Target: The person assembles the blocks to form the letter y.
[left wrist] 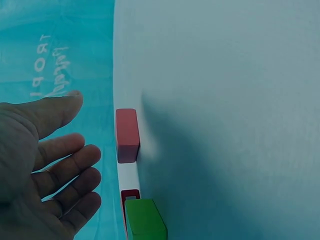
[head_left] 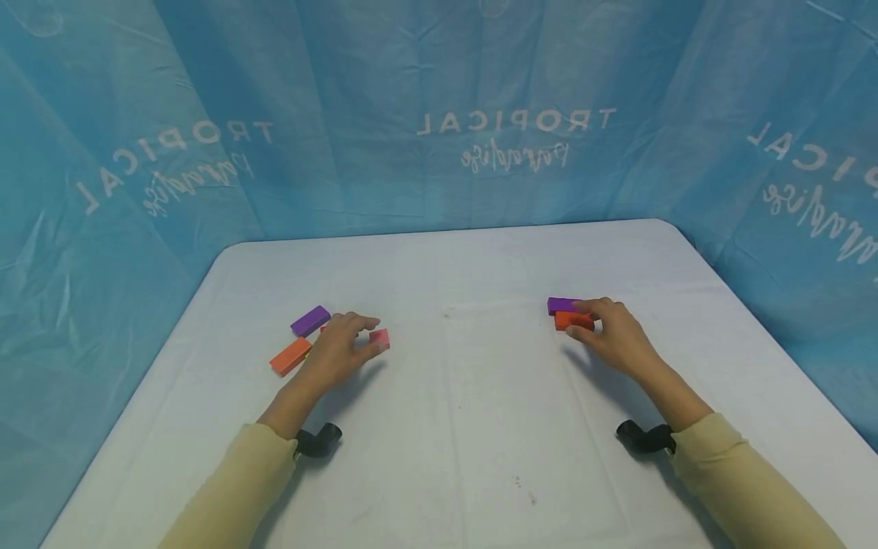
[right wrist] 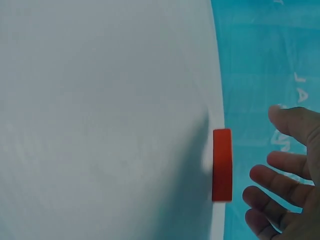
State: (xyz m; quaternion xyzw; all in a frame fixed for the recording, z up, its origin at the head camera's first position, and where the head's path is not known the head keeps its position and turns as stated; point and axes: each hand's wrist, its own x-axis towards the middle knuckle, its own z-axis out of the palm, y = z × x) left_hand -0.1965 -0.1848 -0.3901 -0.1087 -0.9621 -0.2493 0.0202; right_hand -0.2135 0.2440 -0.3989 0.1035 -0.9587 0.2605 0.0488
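My left hand (head_left: 336, 351) hovers over the left group of blocks, its thumb and fingers spread apart beside a pink block (head_left: 380, 339). In the left wrist view this pink block (left wrist: 127, 135) stands beyond the fingertips, and a green block (left wrist: 145, 220) sits near a red piece (left wrist: 130, 194). A purple block (head_left: 311, 321) and an orange block (head_left: 291, 356) lie left of that hand. My right hand (head_left: 617, 335) reaches over a red-orange block (head_left: 573, 320), which lies against another purple block (head_left: 562, 306). The right wrist view shows its thumb and fingers parted near the red-orange block (right wrist: 222, 165).
A white cloth covers the table (head_left: 453, 427), whose rounded far edge meets a blue curtain (head_left: 425, 183) with printed lettering. Black wrist devices (head_left: 318, 441) stick out from both sleeve cuffs, close over the cloth.
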